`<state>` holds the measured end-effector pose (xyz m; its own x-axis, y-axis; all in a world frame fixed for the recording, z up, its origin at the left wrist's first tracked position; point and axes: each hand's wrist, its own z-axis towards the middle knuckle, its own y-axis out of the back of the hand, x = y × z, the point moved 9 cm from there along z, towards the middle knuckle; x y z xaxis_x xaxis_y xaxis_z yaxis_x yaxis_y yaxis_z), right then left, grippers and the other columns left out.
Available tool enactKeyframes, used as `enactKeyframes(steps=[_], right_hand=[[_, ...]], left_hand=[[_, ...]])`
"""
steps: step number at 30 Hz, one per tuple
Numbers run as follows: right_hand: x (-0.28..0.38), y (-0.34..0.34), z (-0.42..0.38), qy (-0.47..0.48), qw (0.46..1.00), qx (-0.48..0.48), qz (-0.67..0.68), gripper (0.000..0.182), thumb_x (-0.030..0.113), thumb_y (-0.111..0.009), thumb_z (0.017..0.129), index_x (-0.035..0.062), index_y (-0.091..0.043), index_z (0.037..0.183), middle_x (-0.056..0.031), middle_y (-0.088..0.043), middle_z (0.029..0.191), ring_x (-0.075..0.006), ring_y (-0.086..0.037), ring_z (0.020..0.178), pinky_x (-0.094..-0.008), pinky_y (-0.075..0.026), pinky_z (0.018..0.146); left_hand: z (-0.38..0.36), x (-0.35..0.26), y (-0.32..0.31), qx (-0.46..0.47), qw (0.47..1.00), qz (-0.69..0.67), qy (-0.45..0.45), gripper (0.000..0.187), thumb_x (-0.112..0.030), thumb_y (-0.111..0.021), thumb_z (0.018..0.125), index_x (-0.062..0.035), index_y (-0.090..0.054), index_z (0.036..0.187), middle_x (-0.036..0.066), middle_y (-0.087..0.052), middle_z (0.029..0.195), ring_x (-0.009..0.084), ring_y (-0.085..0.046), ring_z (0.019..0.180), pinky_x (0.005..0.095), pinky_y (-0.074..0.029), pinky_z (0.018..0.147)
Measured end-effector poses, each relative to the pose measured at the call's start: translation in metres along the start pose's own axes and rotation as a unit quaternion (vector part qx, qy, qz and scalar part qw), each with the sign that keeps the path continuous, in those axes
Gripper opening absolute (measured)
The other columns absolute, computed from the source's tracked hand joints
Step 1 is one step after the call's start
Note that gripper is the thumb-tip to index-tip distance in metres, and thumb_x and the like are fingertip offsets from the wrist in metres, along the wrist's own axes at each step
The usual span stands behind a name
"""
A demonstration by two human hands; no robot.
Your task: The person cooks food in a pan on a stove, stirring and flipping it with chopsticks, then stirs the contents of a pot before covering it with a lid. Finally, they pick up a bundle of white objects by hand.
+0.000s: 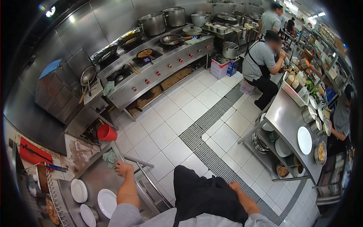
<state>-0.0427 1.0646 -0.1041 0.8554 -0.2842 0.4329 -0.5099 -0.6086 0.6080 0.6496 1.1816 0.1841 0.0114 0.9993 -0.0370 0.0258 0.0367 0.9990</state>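
My left hand (123,167) is stretched out over the metal counter (99,174), fingers apart. Its fingertips meet the near edge of a crumpled green cloth (109,158) at the counter's far corner; a grip on it does not show. Closer to me on that counter lie a stack of white plates (78,190), an oval white plate (107,203) and a white-topped round container (88,215). My right hand (234,186) hangs low beside my black apron (206,198), its fingers loosely curled, with no object visible in it.
A stove (166,66) carries pans and large pots along the wall. On the floor stands a red bucket (107,132). A drain grate (215,149) crosses the tiles. To the right is a steel table (285,121) with plates and bowls; a co-worker (261,62) sits beyond it.
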Motion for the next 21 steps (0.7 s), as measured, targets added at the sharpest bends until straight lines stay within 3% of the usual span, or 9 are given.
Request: enactKeyframes(steps=[4,9,11,13,15,16,17,18,21], right_hand=[[0.015,0.012,-0.021,-0.033,0.998,0.026,0.04,0.027,0.029,-0.053,0.073,0.0102,-0.067,0.086,-0.0074,-0.067,0.083,-0.0205,-0.063,0.08,-0.0293,-0.048,0.073],[0.006,-0.001,0.0,0.034,0.999,0.021,-0.017,0.028,0.031,-0.053,0.071,0.0106,-0.067,0.086,-0.0079,-0.066,0.085,-0.0225,-0.063,0.082,-0.0309,-0.048,0.074],[0.012,0.002,-0.006,0.016,0.999,0.045,-0.025,0.029,0.031,-0.052,0.072,0.0111,-0.067,0.087,-0.0078,-0.066,0.086,-0.0216,-0.063,0.083,-0.0305,-0.048,0.074],[0.027,0.018,-0.022,0.035,0.999,-0.014,0.013,0.025,0.031,-0.051,0.071,0.0115,-0.066,0.076,-0.0092,-0.065,0.079,-0.028,-0.062,0.077,-0.0383,-0.048,0.068],[0.031,-0.01,-0.004,0.228,0.945,-0.015,-0.232,0.027,0.031,-0.049,0.074,0.0122,-0.066,0.082,-0.0107,-0.065,0.089,-0.0312,-0.061,0.084,-0.041,-0.048,0.071],[0.016,-0.015,0.004,0.17,0.959,0.016,-0.228,0.034,0.035,-0.042,0.079,0.0117,-0.065,0.087,-0.0115,-0.064,0.093,-0.0331,-0.06,0.086,-0.043,-0.047,0.074],[0.01,-0.019,0.011,0.106,0.969,0.045,-0.217,0.041,0.04,-0.036,0.083,0.0111,-0.064,0.091,-0.0123,-0.062,0.098,-0.035,-0.059,0.088,-0.0451,-0.046,0.076],[0.011,-0.02,0.012,0.088,0.967,0.035,-0.237,0.033,0.033,-0.038,0.083,0.0127,-0.064,0.09,-0.0122,-0.062,0.094,-0.0334,-0.059,0.086,-0.0452,-0.047,0.072],[-0.005,-0.048,0.037,0.168,0.957,0.007,-0.235,0.022,0.025,-0.044,0.079,0.014,-0.063,0.085,-0.0111,-0.061,0.087,-0.031,-0.059,0.083,-0.0436,-0.048,0.068]], left_hand=[[-0.002,-0.001,0.002,0.001,1.0,0.003,-0.001,0.073,-0.014,-0.058,0.076,-0.0235,-0.018,0.137,0.018,-0.021,0.14,0.0402,-0.03,0.123,0.0512,-0.036,0.09],[-0.003,-0.004,0.005,-0.001,1.0,0.006,-0.005,0.073,-0.014,-0.058,0.076,-0.0239,-0.018,0.136,0.018,-0.024,0.138,0.0386,-0.033,0.121,0.0506,-0.038,0.088],[-0.004,-0.004,0.007,-0.001,1.0,0.016,-0.001,0.073,-0.014,-0.057,0.076,-0.0246,-0.018,0.137,0.018,-0.027,0.136,0.036,-0.037,0.117,0.0491,-0.04,0.087],[0.013,0.004,-0.014,-0.022,0.999,0.023,0.008,0.074,-0.015,-0.057,0.076,-0.0247,-0.017,0.137,0.018,-0.029,0.134,0.0349,-0.039,0.114,0.0486,-0.042,0.085],[0.041,0.017,-0.039,-0.03,0.999,0.03,0.02,0.073,-0.017,-0.056,0.077,-0.0248,-0.016,0.138,0.018,-0.032,0.132,0.034,-0.043,0.111,0.0478,-0.046,0.081],[0.048,0.016,-0.055,-0.017,0.999,0.032,0.019,0.073,-0.018,-0.055,0.077,-0.0249,-0.016,0.138,0.019,-0.033,0.131,0.0341,-0.044,0.11,0.0475,-0.047,0.079],[0.029,0.009,-0.031,-0.031,0.998,0.048,0.0,0.071,-0.018,-0.053,0.079,-0.0255,-0.015,0.139,0.019,-0.033,0.13,0.0342,-0.046,0.108,0.0481,-0.049,0.076],[0.059,0.018,-0.063,-0.054,0.998,0.032,-0.01,0.069,-0.02,-0.051,0.081,-0.0272,-0.014,0.139,0.018,-0.032,0.132,0.0347,-0.044,0.11,0.05,-0.048,0.077],[0.042,0.013,-0.044,-0.037,0.997,0.064,0.02,0.066,-0.025,-0.051,0.083,-0.0304,-0.015,0.138,0.014,-0.03,0.135,0.0358,-0.042,0.112,0.0535,-0.042,0.083]])
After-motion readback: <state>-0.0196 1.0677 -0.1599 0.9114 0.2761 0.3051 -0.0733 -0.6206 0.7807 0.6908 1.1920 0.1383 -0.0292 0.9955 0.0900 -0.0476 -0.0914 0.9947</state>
